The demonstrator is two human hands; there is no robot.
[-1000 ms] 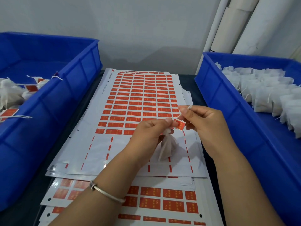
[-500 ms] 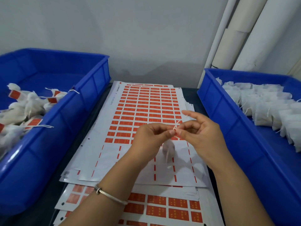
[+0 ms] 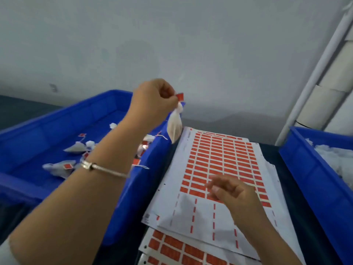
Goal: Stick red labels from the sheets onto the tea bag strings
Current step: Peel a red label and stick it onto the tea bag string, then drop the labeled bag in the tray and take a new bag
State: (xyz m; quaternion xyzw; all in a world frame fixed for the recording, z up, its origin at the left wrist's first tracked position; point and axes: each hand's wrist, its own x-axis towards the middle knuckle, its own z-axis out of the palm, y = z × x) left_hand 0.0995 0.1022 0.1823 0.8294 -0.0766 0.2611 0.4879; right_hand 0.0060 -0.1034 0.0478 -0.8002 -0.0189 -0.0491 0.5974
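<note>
While the left hand (image 3: 152,100) hangs raised over the near wall of the left blue bin (image 3: 122,190), the labelled tea bag (image 3: 174,127) dangles beneath its fingertips, the red label (image 3: 180,96) standing just above the pinch; the bag hangs roughly over the bin's right rim, close to the label sheet (image 3: 219,161), not clearly inside the bin. Risk, as I judge it: let go from here, the bag could fall on the rim or onto the sheet rather than among the finished bags (image 3: 63,167) lying in the bin; a light bag on a string swings, so it may drift as it drops; the fresh label, if not pressed fully shut round the string, could peel or catch on a finger at release. Grip: left fingers curled tight, thumb and forefinger pinching the gathered neck or string of the bag, nothing else held. Right hand (image 3: 231,190) hovers low over the red rows of the sheet, fingers loosely curled, blurred; it appears to hold nothing, and whether a fingertip touches the sheet I cannot tell. Right blue bin (image 3: 309,175) sits beside the sheets with unlabelled white bags (image 3: 336,159) heaped in it; more sheets are stacked beneath the top one.
</note>
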